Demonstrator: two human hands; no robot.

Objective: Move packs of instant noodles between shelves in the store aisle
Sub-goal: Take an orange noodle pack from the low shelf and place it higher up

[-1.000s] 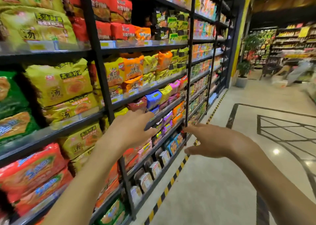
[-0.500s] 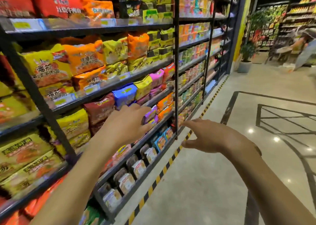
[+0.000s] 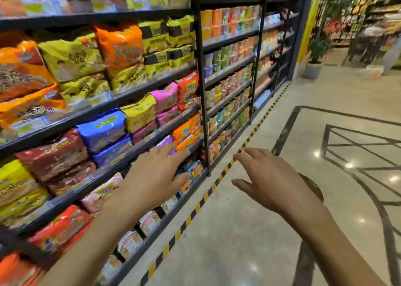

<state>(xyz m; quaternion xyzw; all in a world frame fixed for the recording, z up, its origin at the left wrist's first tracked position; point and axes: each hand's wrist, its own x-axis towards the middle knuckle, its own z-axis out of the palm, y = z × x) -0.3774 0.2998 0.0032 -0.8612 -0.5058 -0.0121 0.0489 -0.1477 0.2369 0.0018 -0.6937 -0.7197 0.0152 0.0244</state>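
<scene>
Along the shelf front edge (image 3: pixel 134 153), the left hand (image 3: pixel 152 177) hovers spread and empty, nearest the purple noodle pack (image 3: pixel 166 142) lying just ahead of its fingertips. The right hand (image 3: pixel 269 181), also spread and empty, hangs out over the aisle floor (image 3: pixel 238 231).

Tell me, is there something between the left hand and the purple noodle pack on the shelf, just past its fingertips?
Nothing visible stands between them. The left hand is open and empty, its fingertips reaching toward the purple noodle pack. Whether they already touch it cannot be told. The right hand hovers open over the floor, apart from the shelves.
</scene>
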